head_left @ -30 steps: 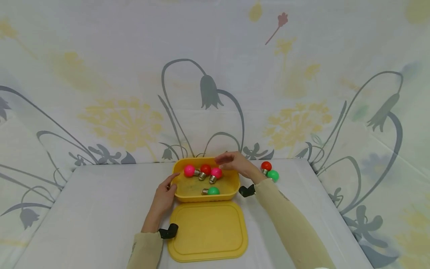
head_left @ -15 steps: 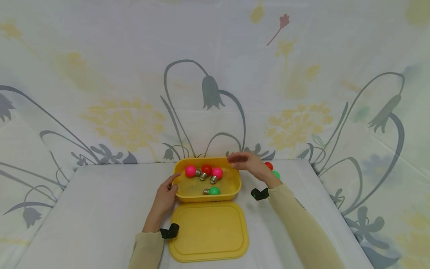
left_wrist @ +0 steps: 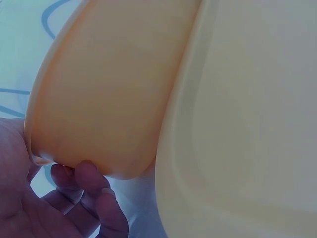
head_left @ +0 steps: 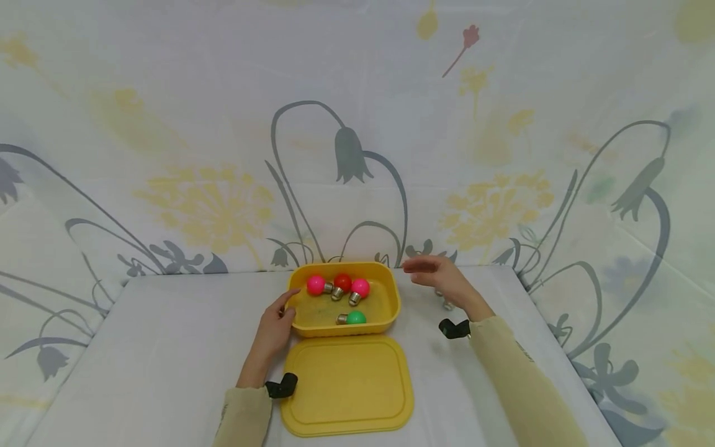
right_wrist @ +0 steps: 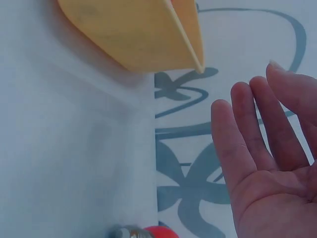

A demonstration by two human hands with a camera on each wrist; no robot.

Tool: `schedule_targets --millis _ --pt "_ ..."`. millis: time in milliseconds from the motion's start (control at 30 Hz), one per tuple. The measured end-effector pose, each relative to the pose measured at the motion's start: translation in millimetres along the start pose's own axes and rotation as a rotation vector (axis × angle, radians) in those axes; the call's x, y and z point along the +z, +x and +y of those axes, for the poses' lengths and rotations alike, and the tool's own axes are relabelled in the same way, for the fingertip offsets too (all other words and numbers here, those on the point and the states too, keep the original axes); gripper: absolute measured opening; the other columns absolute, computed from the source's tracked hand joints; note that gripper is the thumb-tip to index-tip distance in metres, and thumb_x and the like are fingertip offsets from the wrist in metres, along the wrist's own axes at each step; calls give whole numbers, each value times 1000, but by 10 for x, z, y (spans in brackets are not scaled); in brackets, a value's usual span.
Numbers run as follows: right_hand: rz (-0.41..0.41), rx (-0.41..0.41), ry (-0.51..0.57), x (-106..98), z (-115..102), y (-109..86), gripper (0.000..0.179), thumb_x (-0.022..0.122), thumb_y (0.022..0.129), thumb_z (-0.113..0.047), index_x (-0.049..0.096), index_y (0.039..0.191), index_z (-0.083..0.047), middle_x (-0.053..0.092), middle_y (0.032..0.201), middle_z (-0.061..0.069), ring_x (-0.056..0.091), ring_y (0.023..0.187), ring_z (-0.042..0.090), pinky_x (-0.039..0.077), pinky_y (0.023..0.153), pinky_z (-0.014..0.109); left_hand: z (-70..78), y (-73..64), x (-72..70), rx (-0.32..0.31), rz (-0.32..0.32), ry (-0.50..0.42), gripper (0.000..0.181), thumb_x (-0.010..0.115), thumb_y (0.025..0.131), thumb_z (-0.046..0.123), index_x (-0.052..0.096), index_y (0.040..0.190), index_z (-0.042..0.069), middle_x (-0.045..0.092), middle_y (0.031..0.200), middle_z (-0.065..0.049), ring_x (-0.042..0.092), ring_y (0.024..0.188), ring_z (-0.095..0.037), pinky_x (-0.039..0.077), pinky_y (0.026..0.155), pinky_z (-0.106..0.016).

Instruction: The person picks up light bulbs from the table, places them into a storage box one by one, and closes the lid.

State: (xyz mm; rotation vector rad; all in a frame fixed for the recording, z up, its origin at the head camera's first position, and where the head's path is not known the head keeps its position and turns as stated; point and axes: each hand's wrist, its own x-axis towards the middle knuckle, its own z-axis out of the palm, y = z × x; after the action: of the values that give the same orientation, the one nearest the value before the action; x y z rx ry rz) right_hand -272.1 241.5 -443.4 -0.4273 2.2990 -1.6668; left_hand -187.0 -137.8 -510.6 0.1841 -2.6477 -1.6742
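A yellow plastic box [head_left: 346, 331] holds two pink bulbs, one [head_left: 315, 285] at the left and the other pink bulb [head_left: 360, 287] further right. Between them lies a red bulb [head_left: 343, 282], and a green bulb [head_left: 356, 318] rests near the front wall. My left hand [head_left: 275, 324] grips the box's left end, index finger over the rim; the left wrist view shows curled fingers [left_wrist: 89, 181] against the end wall. To the right of the box, my right hand [head_left: 444, 279] hovers empty with fingers extended. Behind it, metal bulb bases [head_left: 449, 305] show; their coloured globes are hidden in the head view.
The flat yellow lid [head_left: 346, 386] lies on the white-covered table [head_left: 179, 347] just in front of the box. A flower-printed cloth [head_left: 223, 124] hangs close behind the table and at its sides. In the right wrist view, a red bulb [right_wrist: 163, 232] peeks in at the bottom.
My right hand has moved from over the box to the right, now covering the loose red and green bulbs' globes. My left hand stays at the box; the bulbs inside have not moved.
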Motion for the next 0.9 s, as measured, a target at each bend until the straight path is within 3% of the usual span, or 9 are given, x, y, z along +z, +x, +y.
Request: schedule_targets --millis 400,600,833,900 --pt "44 23 10 -235 150 -172 41 66 95 -7 59 133 4 55 135 27 49 127 44 51 92 30 17 -29 -11 7 -8 -12 46 45 99 9 54 144 15 54 115 -16 46 81 -24 38 70 -32" --pt "94 21 42 -360 250 -264 41 66 94 -4 58 132 7 53 134 31 63 115 22 52 90 31 18 -23 -15 10 -8 -10 46 45 100 10 54 144 15 53 108 -15 46 81 -24 38 71 -33" --pt "125 10 42 -492 315 -392 44 69 93 -8 58 131 10 62 127 24 63 114 30 53 89 29 13 -13 -31 4 -14 -4 46 45 100 11 53 144 17 53 108 -14 47 87 -25 38 76 -36" --pt "137 16 35 -523 321 -431 44 68 94 -8 57 132 9 58 130 27 61 115 31 52 89 28 12 -11 -32 3 -13 -5 45 45 100 10 54 144 17 53 103 -14 47 84 -25 38 74 -35"
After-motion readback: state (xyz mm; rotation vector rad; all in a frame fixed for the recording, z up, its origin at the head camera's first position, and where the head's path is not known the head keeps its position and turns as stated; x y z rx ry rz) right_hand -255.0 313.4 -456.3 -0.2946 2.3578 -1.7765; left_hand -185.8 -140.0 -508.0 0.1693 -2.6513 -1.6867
